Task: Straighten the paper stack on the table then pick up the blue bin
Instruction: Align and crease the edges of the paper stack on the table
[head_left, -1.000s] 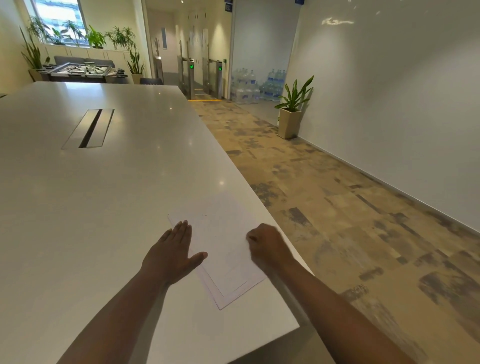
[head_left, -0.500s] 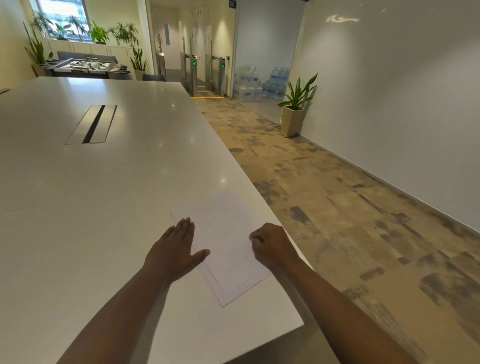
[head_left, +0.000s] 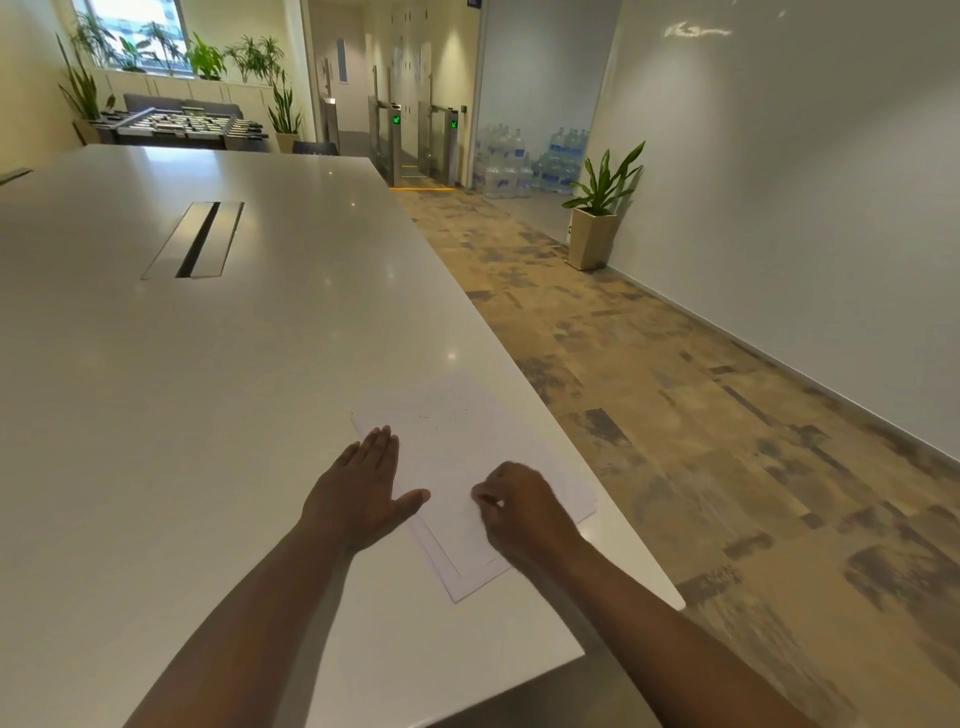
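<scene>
A loose white paper stack (head_left: 457, 447) lies near the right edge of the long white table (head_left: 208, 389); its sheets are out of line, with lower sheets showing along the near left edge. My left hand (head_left: 363, 493) lies flat on the stack's left edge, fingers straight and thumb spread onto the paper. My right hand (head_left: 519, 509) rests on the near right part of the top sheet with its fingers curled under. No blue bin is in view.
The table's right edge (head_left: 524, 374) runs just beside the paper, with patterned carpet below. A metal cable hatch (head_left: 200, 239) sits in the table's middle. A potted plant (head_left: 597, 218) and stacked water bottles (head_left: 530, 161) stand along the far wall.
My right hand has slid a little left over the top sheet, toward my left hand. The left hand stays pressed on the stack's edge.
</scene>
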